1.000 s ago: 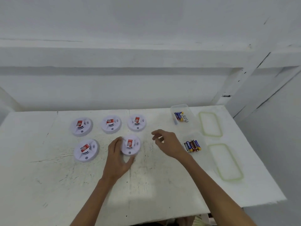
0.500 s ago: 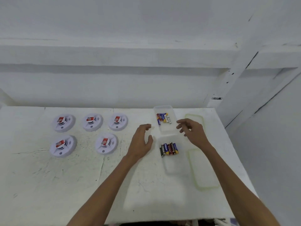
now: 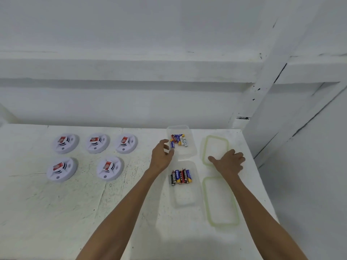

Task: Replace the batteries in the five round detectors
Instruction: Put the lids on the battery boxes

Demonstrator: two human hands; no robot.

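Centrally, the far tub (image 3: 189, 152) of batteries (image 3: 179, 140): left hand (image 3: 162, 158), fingers curved, at its left wall, grip indeterminate; right hand (image 3: 228, 163) spread flat on the lid (image 3: 216, 146) to its right; five round detectors (image 3: 109, 167) sit on the worktop (image 3: 56, 212) well to its left.

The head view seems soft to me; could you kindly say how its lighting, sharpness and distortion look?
Head view: light is even and diffuse, no hard glare; only faint shadows hug the detectors; labels on the batteries in the near container are barely legible; the wall ledge bows slightly, wide-angle style.
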